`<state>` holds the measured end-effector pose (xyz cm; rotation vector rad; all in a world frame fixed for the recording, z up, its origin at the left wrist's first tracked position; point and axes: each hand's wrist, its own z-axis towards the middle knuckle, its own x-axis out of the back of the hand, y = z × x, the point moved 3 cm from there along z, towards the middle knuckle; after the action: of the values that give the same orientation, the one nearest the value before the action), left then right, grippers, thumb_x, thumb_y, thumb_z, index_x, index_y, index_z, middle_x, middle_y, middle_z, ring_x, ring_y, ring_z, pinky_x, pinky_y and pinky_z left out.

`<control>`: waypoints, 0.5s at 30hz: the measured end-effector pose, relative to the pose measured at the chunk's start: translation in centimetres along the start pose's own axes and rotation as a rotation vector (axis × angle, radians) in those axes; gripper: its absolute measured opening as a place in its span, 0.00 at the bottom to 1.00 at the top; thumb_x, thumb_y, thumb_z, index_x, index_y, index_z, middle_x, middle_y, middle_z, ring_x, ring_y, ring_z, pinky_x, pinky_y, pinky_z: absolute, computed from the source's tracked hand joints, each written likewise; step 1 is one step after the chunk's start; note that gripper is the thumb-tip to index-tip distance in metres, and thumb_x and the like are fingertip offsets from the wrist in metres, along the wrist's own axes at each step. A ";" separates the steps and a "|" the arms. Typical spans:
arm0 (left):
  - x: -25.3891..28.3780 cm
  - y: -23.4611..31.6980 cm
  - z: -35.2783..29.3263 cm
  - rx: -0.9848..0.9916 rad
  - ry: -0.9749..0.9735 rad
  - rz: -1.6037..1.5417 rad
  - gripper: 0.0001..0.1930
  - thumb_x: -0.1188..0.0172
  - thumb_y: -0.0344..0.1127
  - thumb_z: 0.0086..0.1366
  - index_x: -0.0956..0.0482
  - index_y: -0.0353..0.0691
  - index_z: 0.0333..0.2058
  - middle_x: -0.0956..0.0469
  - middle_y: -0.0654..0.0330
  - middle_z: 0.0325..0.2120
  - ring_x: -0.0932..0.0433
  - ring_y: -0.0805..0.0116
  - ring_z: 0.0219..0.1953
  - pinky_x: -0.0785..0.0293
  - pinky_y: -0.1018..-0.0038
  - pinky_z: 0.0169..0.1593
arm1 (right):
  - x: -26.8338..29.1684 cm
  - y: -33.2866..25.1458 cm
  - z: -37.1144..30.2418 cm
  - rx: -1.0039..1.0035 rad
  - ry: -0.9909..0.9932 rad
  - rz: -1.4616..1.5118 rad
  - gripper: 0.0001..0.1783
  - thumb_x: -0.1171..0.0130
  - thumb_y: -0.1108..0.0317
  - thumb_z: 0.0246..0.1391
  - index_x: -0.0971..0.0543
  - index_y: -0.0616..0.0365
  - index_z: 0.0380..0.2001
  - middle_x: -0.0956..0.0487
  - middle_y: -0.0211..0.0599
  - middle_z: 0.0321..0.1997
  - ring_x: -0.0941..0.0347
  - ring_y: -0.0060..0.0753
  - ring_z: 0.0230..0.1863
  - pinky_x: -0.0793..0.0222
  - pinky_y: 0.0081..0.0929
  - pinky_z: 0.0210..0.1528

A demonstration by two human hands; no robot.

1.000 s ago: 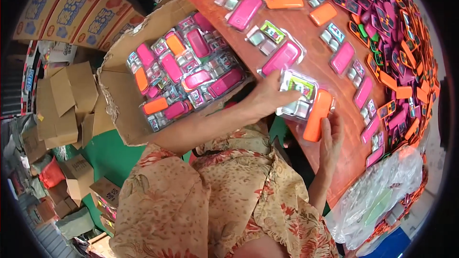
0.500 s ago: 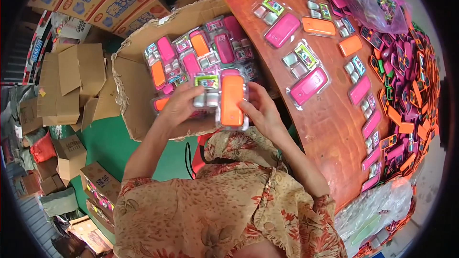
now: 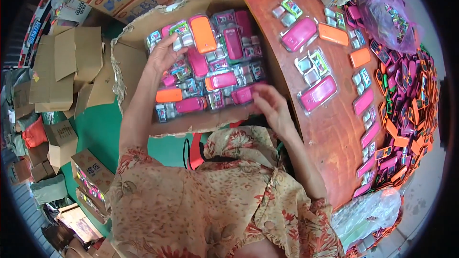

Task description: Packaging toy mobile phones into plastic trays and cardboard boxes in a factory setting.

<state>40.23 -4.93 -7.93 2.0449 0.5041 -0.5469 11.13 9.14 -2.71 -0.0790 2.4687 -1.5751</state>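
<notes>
Orange-phone blister pack point(image 3: 197, 34) sits atop the packs in the cardboard box point(image 3: 129, 62), gripped at its near edge by the left hand point(image 3: 162, 55); the right hand point(image 3: 267, 107), fingers loosely spread, touches a pink pack point(image 3: 244, 94) holding nothing

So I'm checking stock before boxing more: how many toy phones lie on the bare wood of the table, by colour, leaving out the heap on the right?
Pink toy phones: 6
Orange toy phones: 2
Total: 8
</notes>
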 end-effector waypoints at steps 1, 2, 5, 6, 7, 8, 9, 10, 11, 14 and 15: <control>0.6 -0.2 1.2 0.013 0.008 0.005 0.13 0.45 0.34 0.54 0.31 0.39 0.39 0.27 0.60 0.36 0.27 0.66 0.39 0.30 0.68 0.43 | 0.0 0.4 -0.8 -0.016 -0.017 -0.031 0.15 0.51 0.68 0.51 0.33 0.60 0.42 0.29 0.27 0.33 0.33 0.17 0.32 0.36 0.16 0.32; 0.5 -0.4 2.2 0.013 0.004 0.023 0.13 0.45 0.34 0.54 0.31 0.39 0.39 0.27 0.60 0.37 0.28 0.66 0.40 0.30 0.67 0.44 | 0.1 1.0 -1.5 -0.039 -0.029 -0.059 0.14 0.51 0.67 0.51 0.33 0.60 0.42 0.29 0.27 0.33 0.33 0.17 0.32 0.36 0.15 0.32; 0.7 -1.1 4.5 0.017 0.072 0.101 0.12 0.47 0.33 0.55 0.32 0.38 0.39 0.28 0.59 0.37 0.29 0.66 0.42 0.32 0.62 0.46 | 0.2 1.5 -2.8 -0.058 -0.053 -0.049 0.13 0.51 0.69 0.52 0.32 0.60 0.41 0.28 0.26 0.33 0.33 0.16 0.33 0.36 0.15 0.34; 0.7 -1.2 5.2 0.017 0.125 0.132 0.12 0.47 0.32 0.55 0.32 0.37 0.39 0.28 0.59 0.36 0.29 0.66 0.42 0.32 0.62 0.45 | 0.1 1.7 -3.3 -0.079 -0.067 -0.052 0.13 0.51 0.70 0.52 0.32 0.60 0.41 0.28 0.27 0.33 0.33 0.16 0.33 0.36 0.14 0.35; 1.2 -1.7 5.9 0.029 0.161 0.085 0.11 0.48 0.29 0.55 0.32 0.37 0.38 0.28 0.58 0.35 0.29 0.65 0.40 0.30 0.61 0.42 | 0.1 1.8 -3.8 -0.090 -0.060 -0.013 0.11 0.51 0.72 0.51 0.31 0.61 0.40 0.28 0.27 0.34 0.33 0.16 0.34 0.36 0.14 0.38; 1.8 -2.0 6.7 0.030 0.159 0.084 0.11 0.48 0.29 0.55 0.32 0.37 0.38 0.28 0.58 0.35 0.29 0.65 0.40 0.30 0.61 0.42 | 0.1 1.6 -4.0 -0.090 -0.059 -0.014 0.11 0.51 0.72 0.51 0.31 0.61 0.40 0.28 0.27 0.34 0.33 0.16 0.34 0.36 0.14 0.38; 2.6 -2.3 7.4 0.036 0.132 0.050 0.11 0.47 0.29 0.55 0.32 0.36 0.38 0.28 0.58 0.35 0.29 0.65 0.39 0.29 0.60 0.41 | 0.0 1.4 -4.2 -0.087 -0.071 -0.041 0.11 0.51 0.72 0.51 0.31 0.61 0.40 0.28 0.27 0.33 0.33 0.16 0.34 0.37 0.14 0.38; 3.3 -2.6 8.1 0.040 0.105 0.016 0.11 0.47 0.28 0.55 0.32 0.36 0.38 0.28 0.58 0.35 0.29 0.64 0.38 0.29 0.59 0.40 | 0.0 1.3 -4.5 -0.083 -0.084 -0.068 0.11 0.51 0.72 0.51 0.31 0.61 0.40 0.28 0.27 0.33 0.33 0.16 0.34 0.37 0.14 0.39; 3.1 -2.9 8.6 0.059 0.171 0.000 0.15 0.46 0.28 0.53 0.34 0.33 0.41 0.31 0.55 0.39 0.31 0.62 0.41 0.29 0.59 0.40 | 0.0 1.3 -4.7 -0.066 -0.086 -0.031 0.13 0.51 0.69 0.51 0.32 0.60 0.40 0.30 0.27 0.31 0.37 0.15 0.33 0.39 0.14 0.36; 1.7 -3.4 9.1 0.003 0.480 0.203 0.22 0.44 0.27 0.51 0.38 0.32 0.45 0.36 0.52 0.45 0.34 0.60 0.45 0.28 0.60 0.39 | -0.1 0.8 -5.3 -0.075 -0.088 -0.101 0.12 0.50 0.69 0.51 0.31 0.58 0.40 0.29 0.27 0.31 0.36 0.16 0.31 0.38 0.15 0.33; 0.4 -3.3 8.7 -0.049 0.450 0.259 0.28 0.41 0.27 0.48 0.41 0.32 0.48 0.41 0.51 0.49 0.38 0.57 0.48 0.29 0.60 0.37 | -0.3 0.1 -5.5 -0.081 -0.086 -0.151 0.13 0.49 0.70 0.50 0.31 0.58 0.40 0.29 0.29 0.31 0.35 0.17 0.31 0.38 0.16 0.33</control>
<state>37.19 -10.84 -14.50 2.1465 0.4950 0.0857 10.31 14.12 -0.56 -0.3465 2.5102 -1.4938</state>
